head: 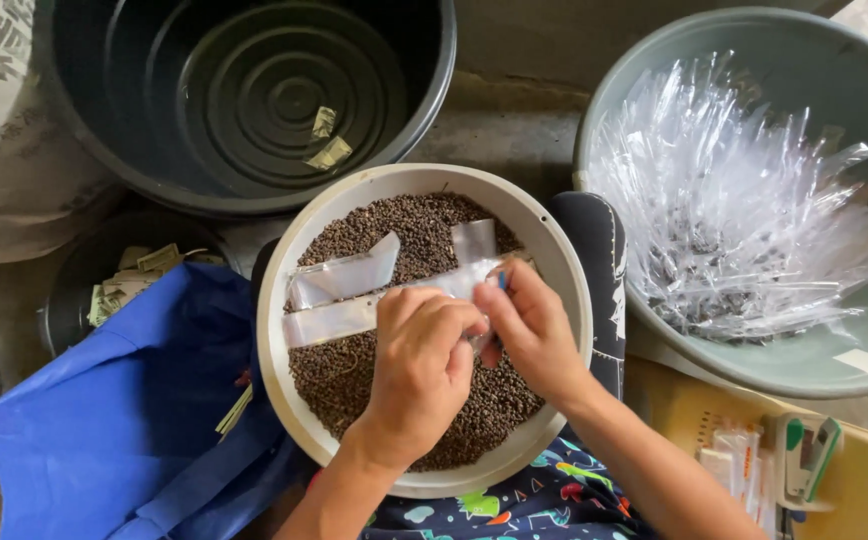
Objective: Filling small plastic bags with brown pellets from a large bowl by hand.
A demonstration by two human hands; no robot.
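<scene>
A dark round tub [254,100] is sitting at the top, with two small paper slips lying on its ribbed bottom; a grey-green basin [814,360] at right is holding a heap of filled clear sachets [744,210]. Between them, on the person's lap, a cream bowl [274,340] is holding small dark brown seeds [354,375], with empty clear plastic packets [344,290] lying across them. Over the bowl's middle, the left hand [419,375] is curling closed, fingers pinching one small clear packet [474,280]. The right hand [534,335] is touching it, fingertips closed on the same packet's end, where a bit of blue is showing. A blue cloth [124,420] is lying lower left; a green-and-white stapler [809,455] is resting lower right.
</scene>
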